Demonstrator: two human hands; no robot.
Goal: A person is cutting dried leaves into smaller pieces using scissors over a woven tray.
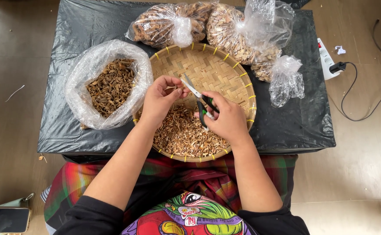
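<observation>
The left hand (159, 101) pinches a small brown piece (171, 88) between thumb and fingertips, and the fingers are closed tight on it. The piece is tiny, so its shape is hard to tell, but it seems to point right, toward the scissors (198, 99). The right hand (227, 119) holds the scissors by the green and black handles, fingers wrapped around them. The blades are open a little and point up and left, with the tips just beside the piece. So the piece lies left of the blades and the blades lie right of the left fingers, very near. Both hands are over the basket (238, 69), which is round and woven. A heap of small cut bits (184, 137) fills the near part of the basket, right under the hands. The far part of the basket is bare. To the left is an open bag (81, 82) with dark dry pieces in it. Behind the basket are two tied bags (173, 24) of more dry stuff, and a small empty bag (286, 80) on the right. All of it sits on a low table with a black sheet (295, 122), on a brown floor (360, 165).
</observation>
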